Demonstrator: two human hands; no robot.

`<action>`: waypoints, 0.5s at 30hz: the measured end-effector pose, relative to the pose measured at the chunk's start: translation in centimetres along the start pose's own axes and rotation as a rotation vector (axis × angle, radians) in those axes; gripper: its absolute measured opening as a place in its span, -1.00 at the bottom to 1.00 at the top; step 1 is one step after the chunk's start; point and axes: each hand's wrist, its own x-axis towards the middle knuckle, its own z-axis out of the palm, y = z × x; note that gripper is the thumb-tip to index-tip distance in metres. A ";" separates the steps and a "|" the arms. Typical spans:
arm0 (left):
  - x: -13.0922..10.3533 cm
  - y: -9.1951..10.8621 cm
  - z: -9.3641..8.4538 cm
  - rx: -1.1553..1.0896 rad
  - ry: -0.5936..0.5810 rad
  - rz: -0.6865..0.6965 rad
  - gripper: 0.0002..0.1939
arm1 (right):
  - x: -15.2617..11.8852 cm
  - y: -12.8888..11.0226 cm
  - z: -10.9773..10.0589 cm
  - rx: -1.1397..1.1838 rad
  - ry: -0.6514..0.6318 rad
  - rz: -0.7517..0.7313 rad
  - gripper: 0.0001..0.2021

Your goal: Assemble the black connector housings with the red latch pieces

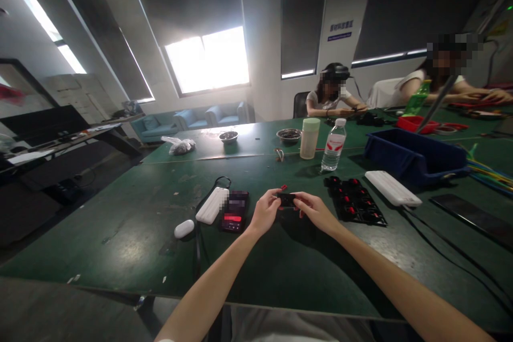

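Between my two hands, just above the green table, is a small black rectangular part. My left hand pinches its left end, and my right hand grips its right end. A small red piece shows just beyond the part; whether it is joined to it I cannot tell. Right of my right hand lies a group of black parts with red pieces, set out in rows. A phone with a lit screen lies left of my left hand.
A white power bank and white earbud case lie at left. Beyond my hands stand metal bowls, a green-lidded cup and a water bottle. At right are a blue bin, another power bank and cables. Two people sit opposite.
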 end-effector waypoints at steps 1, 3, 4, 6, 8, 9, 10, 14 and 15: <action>0.0 -0.1 0.1 -0.012 0.002 -0.003 -0.70 | 0.1 0.1 0.1 0.021 -0.007 0.010 -0.57; 0.1 -0.2 0.2 -0.033 0.005 -0.014 -0.74 | 0.2 0.1 0.2 0.053 0.009 0.007 -0.57; 0.1 -0.3 0.2 -0.039 0.007 -0.021 -0.77 | 0.2 0.1 0.2 0.062 0.018 0.006 -0.57; 0.2 -0.4 0.3 -0.030 0.014 -0.026 -0.80 | 0.2 0.1 0.2 0.064 0.028 0.008 -0.56; 0.3 -0.5 0.2 0.000 0.021 -0.020 -0.82 | 0.2 0.1 0.2 0.056 0.032 0.012 -0.56; 0.3 -0.5 0.2 0.014 0.022 -0.016 -0.83 | 0.2 0.2 0.2 0.051 0.033 0.013 -0.56; 0.4 -0.5 0.1 0.024 0.022 -0.014 -0.83 | 0.1 0.2 0.2 0.048 0.034 0.012 -0.56; 0.4 -0.4 -0.1 0.038 0.016 -0.039 -0.83 | 0.0 0.2 0.2 0.045 0.031 0.006 -0.58; 0.4 -0.3 -0.1 0.040 0.016 -0.046 -0.83 | 0.0 0.2 0.2 0.047 0.028 0.006 -0.59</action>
